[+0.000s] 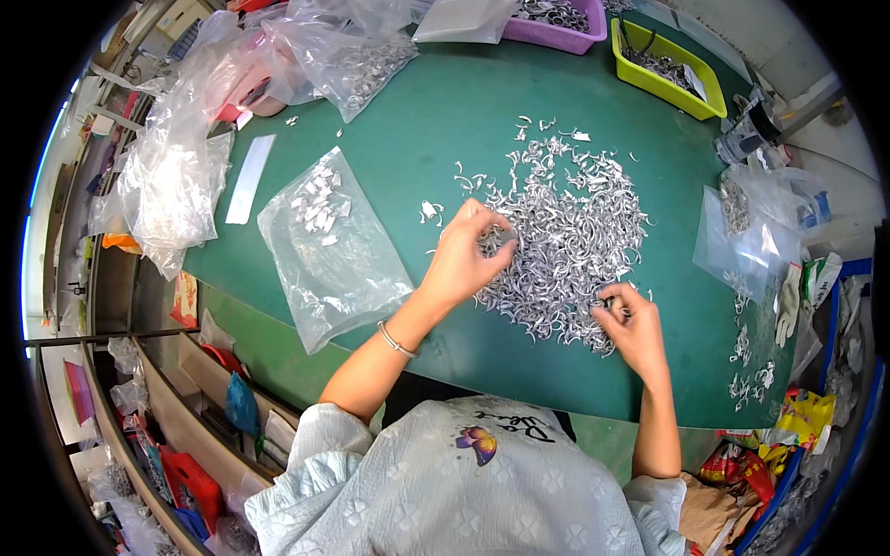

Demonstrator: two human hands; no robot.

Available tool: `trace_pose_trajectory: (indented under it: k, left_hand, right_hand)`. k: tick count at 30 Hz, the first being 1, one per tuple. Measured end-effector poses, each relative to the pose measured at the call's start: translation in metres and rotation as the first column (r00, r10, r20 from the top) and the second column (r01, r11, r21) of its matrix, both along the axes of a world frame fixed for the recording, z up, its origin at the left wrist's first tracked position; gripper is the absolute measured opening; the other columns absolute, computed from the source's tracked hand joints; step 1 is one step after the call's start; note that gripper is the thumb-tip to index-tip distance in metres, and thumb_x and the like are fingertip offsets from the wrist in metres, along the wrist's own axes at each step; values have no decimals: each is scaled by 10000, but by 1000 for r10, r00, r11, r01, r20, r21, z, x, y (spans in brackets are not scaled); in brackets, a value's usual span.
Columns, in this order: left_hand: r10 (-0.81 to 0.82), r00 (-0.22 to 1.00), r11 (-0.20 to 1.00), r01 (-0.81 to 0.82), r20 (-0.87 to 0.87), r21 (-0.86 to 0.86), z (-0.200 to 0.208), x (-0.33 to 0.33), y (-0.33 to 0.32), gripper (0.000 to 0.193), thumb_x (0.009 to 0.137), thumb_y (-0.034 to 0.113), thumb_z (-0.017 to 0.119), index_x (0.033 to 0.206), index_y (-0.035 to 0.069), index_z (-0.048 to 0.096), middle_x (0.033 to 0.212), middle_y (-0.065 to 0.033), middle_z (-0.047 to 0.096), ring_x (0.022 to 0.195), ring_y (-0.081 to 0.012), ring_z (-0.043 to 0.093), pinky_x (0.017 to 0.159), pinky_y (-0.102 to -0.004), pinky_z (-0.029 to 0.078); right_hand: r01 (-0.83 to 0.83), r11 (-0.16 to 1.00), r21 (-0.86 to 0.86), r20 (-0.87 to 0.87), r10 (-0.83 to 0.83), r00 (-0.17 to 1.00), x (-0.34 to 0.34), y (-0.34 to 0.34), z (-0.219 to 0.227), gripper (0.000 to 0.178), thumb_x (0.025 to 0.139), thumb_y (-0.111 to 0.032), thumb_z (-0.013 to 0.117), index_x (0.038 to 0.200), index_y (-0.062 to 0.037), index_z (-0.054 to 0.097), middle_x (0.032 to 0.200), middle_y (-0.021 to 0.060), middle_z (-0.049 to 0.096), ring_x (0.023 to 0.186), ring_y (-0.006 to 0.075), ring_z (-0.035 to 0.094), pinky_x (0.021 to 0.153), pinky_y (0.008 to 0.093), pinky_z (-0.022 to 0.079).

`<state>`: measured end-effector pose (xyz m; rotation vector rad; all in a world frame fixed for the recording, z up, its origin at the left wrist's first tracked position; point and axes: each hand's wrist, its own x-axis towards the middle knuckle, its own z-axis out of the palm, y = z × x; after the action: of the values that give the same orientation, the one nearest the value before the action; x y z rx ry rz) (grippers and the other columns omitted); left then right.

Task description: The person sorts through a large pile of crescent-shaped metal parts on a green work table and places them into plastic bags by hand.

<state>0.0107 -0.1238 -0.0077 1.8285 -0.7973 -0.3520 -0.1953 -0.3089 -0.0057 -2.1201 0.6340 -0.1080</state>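
Observation:
A broad pile of small curved silver-grey metal pieces [565,222] lies on the green tabletop. Over its left edge is my left hand [468,252], thumb and forefinger curved with a gap between their tips; nothing shows held there. At the pile's lower right, my right hand [633,332] has its thumb and fingers closed in a pinch. Something small and dark shows at those fingertips, too small to make out. To the left of my left forearm lies a clear plastic bag [338,269] with several small pale pieces [322,199] in its upper part.
A white strip [250,179] and crumpled plastic bags [181,185] lie on the left. At the back stand a purple basket [565,39] and a yellow-green basket [667,85] holding metal pieces. A clear bag [746,232], loose pieces [740,347] and a glove [788,306] are on the right.

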Motion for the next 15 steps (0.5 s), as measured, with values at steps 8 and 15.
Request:
trace_pose_trajectory:
  k: [8,15]
  left_hand:
    - [-453,293,722,-434,-842,-539,-7,-8,7,146,877,133,555,959,13,566,961,-86,567,853,-171,524,749,-303,444]
    - [67,659,907,-353,-749,-229,-15,0,34,132,942,30,490,1022,-21,581,693,16,432,613,-82,415,539,-238,360]
  right_hand:
    - [-114,933,-342,-76,93,993,1,9,3,203,811,-176,718,963,-83,620,625,85,556,551,277,548,533,391,408]
    - [44,998,-52,96,-38,995,-3,-1,3,141,845,-44,655,981,-36,620,598,31,471,508,115,447,491,302,354]
